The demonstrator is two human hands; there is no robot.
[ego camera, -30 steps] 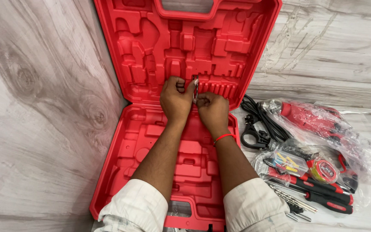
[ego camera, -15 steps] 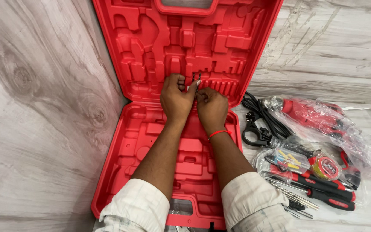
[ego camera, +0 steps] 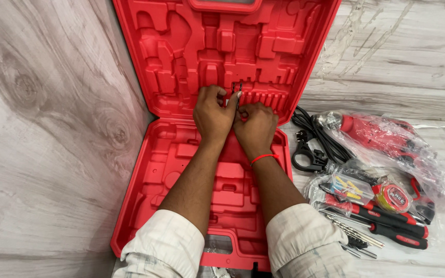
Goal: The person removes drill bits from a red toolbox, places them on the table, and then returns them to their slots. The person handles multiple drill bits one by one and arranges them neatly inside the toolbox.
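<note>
Bit (ego camera: 237, 91) pinched between both hands' (ego camera: 213, 114) fingertips over red case (ego camera: 145, 170).

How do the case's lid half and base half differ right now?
The lid half stands upright against the wall; the base half lies flat. The lid half has a row of narrow slots where the left hand and right hand work; the base half has broader pockets, partly hidden by the forearms. Both are red moulded trays, mostly empty.
</note>
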